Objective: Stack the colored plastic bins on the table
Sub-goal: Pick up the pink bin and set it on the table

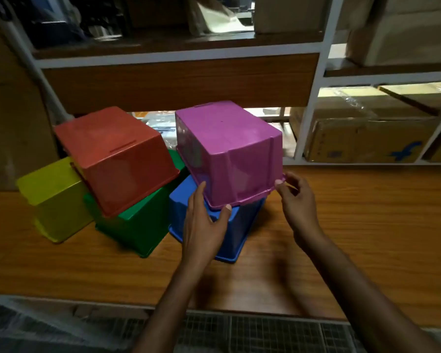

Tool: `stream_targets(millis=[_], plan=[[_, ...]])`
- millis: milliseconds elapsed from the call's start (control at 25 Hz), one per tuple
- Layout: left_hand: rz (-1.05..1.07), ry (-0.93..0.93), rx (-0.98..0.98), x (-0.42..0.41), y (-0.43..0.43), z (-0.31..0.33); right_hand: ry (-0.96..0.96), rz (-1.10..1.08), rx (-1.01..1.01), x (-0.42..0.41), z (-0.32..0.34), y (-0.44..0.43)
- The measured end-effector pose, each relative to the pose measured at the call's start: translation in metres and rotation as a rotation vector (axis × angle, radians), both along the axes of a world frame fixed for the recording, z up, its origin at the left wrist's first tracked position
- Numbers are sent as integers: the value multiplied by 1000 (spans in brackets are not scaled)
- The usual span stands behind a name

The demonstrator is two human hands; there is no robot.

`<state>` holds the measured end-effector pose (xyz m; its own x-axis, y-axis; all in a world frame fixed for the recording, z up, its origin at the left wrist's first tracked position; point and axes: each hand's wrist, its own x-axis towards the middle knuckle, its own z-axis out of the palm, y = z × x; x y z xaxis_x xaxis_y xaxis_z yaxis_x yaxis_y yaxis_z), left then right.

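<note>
Several upturned plastic bins stand on the wooden table (354, 225). A purple bin (229, 151) sits tilted on top of a blue bin (236, 233). My left hand (204, 225) grips the purple bin's near-left rim, thumb under the edge. My right hand (297, 197) pinches its near-right rim corner. To the left, a red bin (117, 159) rests tilted on a green bin (135, 225). A yellow bin (54, 200) stands alone at the far left, touching the green one.
A white-framed shelf unit (308, 118) rises behind the table, holding cardboard boxes (367, 138) on the right. A brown wooden panel (178, 82) hangs above the bins. A wire grid (252, 332) lies below the table's front edge.
</note>
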<state>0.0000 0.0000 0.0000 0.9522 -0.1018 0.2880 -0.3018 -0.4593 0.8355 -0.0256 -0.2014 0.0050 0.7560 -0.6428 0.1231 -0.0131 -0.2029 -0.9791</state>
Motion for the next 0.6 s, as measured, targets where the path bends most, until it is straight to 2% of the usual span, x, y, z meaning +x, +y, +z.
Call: stream_targets(millis=[120,240,440,600], plan=[[-55,16,33,22,-5,2,123,-115,182,26,-1,-10],[-66,60,49,35,-12,4,165,-32,401,43,0,-19],[-46,-11,-52,41,-9,-1,111,-11,450,46,0,-30],[-71,-90,-51,34,-12,28,-8,29,617,37,18,-39]])
